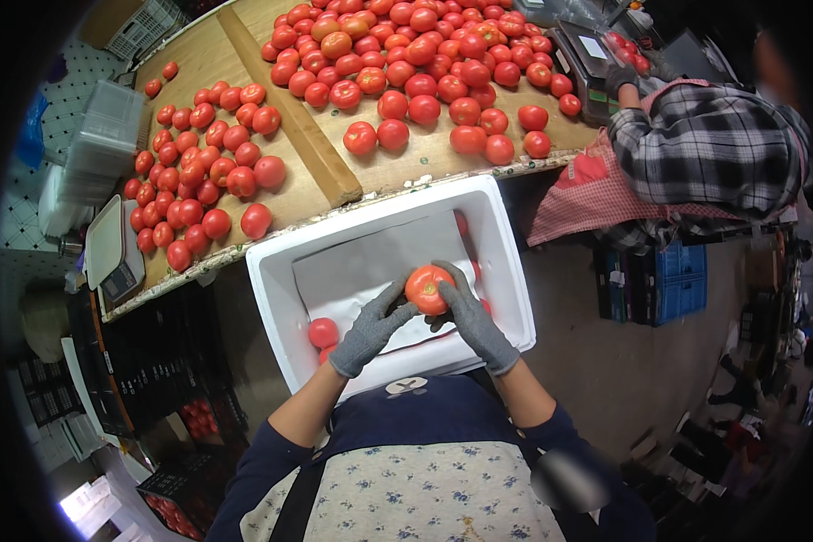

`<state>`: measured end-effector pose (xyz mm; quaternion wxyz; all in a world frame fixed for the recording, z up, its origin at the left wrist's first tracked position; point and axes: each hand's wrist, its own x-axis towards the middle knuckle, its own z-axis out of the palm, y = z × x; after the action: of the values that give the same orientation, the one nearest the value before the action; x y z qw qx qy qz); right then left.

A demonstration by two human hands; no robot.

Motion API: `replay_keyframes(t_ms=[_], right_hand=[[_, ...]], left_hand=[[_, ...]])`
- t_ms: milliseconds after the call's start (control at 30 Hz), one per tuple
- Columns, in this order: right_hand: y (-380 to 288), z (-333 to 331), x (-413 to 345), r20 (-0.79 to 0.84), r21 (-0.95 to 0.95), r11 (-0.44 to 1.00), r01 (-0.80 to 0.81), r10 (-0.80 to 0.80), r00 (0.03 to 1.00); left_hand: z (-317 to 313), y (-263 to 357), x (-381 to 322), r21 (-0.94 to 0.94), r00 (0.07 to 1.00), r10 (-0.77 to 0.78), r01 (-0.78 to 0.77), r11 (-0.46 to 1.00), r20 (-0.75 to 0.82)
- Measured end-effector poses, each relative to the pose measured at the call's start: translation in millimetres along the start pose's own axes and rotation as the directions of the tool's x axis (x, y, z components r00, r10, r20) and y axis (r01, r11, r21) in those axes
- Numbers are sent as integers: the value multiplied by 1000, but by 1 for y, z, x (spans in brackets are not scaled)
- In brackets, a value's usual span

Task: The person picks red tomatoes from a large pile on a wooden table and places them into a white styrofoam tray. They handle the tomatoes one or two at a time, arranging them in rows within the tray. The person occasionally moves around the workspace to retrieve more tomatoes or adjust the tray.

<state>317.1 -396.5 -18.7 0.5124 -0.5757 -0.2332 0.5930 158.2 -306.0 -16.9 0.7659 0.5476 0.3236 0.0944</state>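
Observation:
A ripe tomato [429, 290] is held between my two hands, over a white foam box [271, 298] right in front of me. Grey knit gloves cover both. My left hand [374, 328] grips the fruit from its left side. From the right, the fingers of my right hand [475, 324] curl around it, the thumb on its face. Inside the box lies a sheet of pale paper [379, 254], covering much of the interior. Red tomatoes [323, 332] show past the paper at the lower left, and more peek out along the right wall, partly hidden.
Beyond the box, a wooden table [393, 173] bears a large tomato heap [406, 61] and a smaller group [196, 169], parted by a wooden strip [291, 108]. Scales stand left [115, 244] and right [586, 68]. A co-worker [704, 149] works at right, near blue crates [681, 281].

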Motion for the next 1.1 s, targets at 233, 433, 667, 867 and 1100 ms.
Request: replay_keyframes(t_ms=[233,433,667,867,1100], right_hand=[[32,20,5,215,-630,628,456,-424,880],[102,82,91,574,-638,624,451,-4,819],[318,147,196,710,-685,186,704,-45,703],[320,128,249,679,-721,226,655,43,732],[224,140,154,516,-727,630,272,241,822]], left_hand=[[-1,-30,-22,-402,982,-45,-33,915,-183],[-11,-127,-146,-795,785,-216,-488,361,-580],[102,-218,-278,-233,249,-448,-968,-91,-859],[232,-247,-404,-349,-434,-353,-93,932,-829],[302,-211,-797,687,-966,31,-160,709,-256]])
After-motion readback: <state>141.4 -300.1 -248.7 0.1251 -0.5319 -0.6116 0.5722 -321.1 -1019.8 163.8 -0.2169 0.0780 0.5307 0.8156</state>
